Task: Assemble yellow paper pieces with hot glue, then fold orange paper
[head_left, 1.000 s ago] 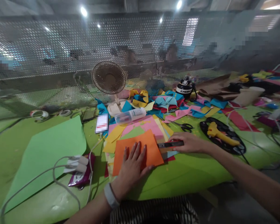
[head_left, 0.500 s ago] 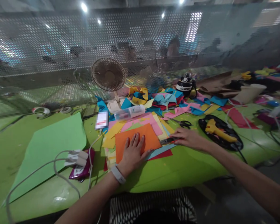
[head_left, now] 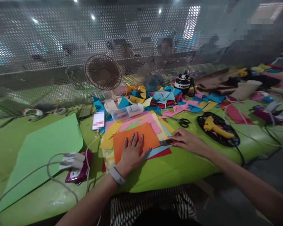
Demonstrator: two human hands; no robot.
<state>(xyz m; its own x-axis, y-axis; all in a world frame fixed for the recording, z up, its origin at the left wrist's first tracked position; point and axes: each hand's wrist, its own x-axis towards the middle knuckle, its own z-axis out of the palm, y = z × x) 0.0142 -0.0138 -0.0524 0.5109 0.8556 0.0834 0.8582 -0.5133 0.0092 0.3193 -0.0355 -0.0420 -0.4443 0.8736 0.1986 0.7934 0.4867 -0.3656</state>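
Note:
My left hand lies flat with its fingers spread on an orange sheet of paper. The sheet rests on a pile of coloured papers, with a light-blue sheet and a red sheet showing under its right side. My right hand is closed around a dark hand tool with orange-red on its handle. The tool's front end meets the orange sheet's right edge; its exact kind is unclear. Black-handled scissors lie just beyond my right hand.
Left lies a large green sheet, beside a purple power strip with white plugs and cables. A fan, clear bottle and paper scraps stand behind. Right is a black tray with a yellow glue gun. Perforated metal panel backs the table.
The view has shifted slightly, so the scene sits a little further left. Both hands keep nearly the same places on the paper and the tool.

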